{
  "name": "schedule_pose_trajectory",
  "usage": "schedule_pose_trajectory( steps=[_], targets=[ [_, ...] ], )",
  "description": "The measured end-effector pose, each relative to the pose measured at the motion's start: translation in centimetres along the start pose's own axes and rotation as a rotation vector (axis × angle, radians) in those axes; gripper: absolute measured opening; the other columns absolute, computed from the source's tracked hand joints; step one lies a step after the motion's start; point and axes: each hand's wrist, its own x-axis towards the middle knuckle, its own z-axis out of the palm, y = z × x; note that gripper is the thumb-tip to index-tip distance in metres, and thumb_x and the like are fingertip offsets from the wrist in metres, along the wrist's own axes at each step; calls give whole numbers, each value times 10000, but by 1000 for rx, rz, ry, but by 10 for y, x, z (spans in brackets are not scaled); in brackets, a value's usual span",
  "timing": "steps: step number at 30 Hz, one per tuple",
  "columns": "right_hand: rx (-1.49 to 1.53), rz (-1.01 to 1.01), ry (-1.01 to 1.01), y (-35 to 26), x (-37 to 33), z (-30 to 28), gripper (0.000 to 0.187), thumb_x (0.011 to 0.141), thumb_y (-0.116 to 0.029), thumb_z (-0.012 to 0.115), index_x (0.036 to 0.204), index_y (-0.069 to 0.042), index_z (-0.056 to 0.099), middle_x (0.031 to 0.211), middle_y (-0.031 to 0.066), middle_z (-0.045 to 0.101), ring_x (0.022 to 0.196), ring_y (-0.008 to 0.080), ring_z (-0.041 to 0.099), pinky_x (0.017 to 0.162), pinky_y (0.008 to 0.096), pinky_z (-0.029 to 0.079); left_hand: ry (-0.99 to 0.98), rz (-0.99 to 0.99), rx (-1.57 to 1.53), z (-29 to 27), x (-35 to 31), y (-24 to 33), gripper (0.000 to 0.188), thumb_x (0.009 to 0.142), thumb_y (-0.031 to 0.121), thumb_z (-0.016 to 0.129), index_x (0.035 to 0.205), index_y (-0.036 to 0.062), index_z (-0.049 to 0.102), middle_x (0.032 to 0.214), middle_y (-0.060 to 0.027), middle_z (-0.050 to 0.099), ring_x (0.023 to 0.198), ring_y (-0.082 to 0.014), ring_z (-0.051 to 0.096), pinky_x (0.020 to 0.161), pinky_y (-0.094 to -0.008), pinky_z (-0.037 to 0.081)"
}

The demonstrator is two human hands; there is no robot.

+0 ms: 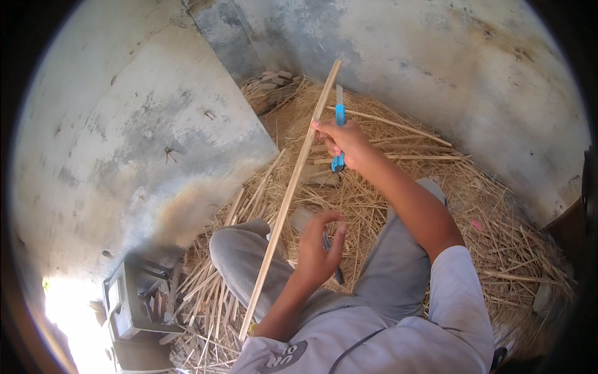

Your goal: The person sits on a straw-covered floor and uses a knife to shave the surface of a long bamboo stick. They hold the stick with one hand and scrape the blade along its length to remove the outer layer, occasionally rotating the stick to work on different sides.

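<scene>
A long, pale bamboo strip slants across the view, its upper end near the back wall and its lower end by my left forearm. My right hand pinches it between thumb and forefinger. The same hand grips a blue utility knife, its blade pointing up and away from me. Lower down, to the right of the strip, my left hand has curled fingers. A dark pen passes through that hand, partly hidden by the fingers and thumb.
Straw-like shavings and loose strips cover the ground around my crossed legs. Stained concrete walls close in behind and to the left. At lower left stands a grey open box with wood scraps inside.
</scene>
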Motion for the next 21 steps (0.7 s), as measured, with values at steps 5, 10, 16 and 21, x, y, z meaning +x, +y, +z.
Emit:
schedule_pose_trajectory(
  steps=[5,10,16,21],
  targets=[
    [-362,-208,68,-2,-3,-6,267,903,-246,714,752,-50,616,586,4,568,424,71,417,423,273,312,147,-70,708,-45,24,-4,313,1029,307,534,1087,3,578,897,-180,644,885,-349,640,752,-435,493],
    [-750,-358,100,1,10,-16,320,936,-309,647,729,-67,618,544,30,551,439,139,466,465,339,384,-396,-815,-639,-60,13,-42,409,1060,387,473,862,32,516,664,-63,568,618,-186,592,551,-351,445],
    [-1252,-696,102,10,-6,-1,241,924,-265,626,840,-41,653,579,122,593,523,271,615,529,425,479,-136,-605,-298,-45,2,-59,424,1068,359,463,842,5,520,646,-89,568,561,-203,561,534,-324,419],
    [-1636,-646,-36,14,-16,3,168,895,-220,651,873,-55,669,645,131,647,566,294,654,539,423,512,44,-428,173,-39,8,-51,328,1053,283,466,920,-10,531,701,-271,603,637,-460,591,585,-520,445]
  ],
)
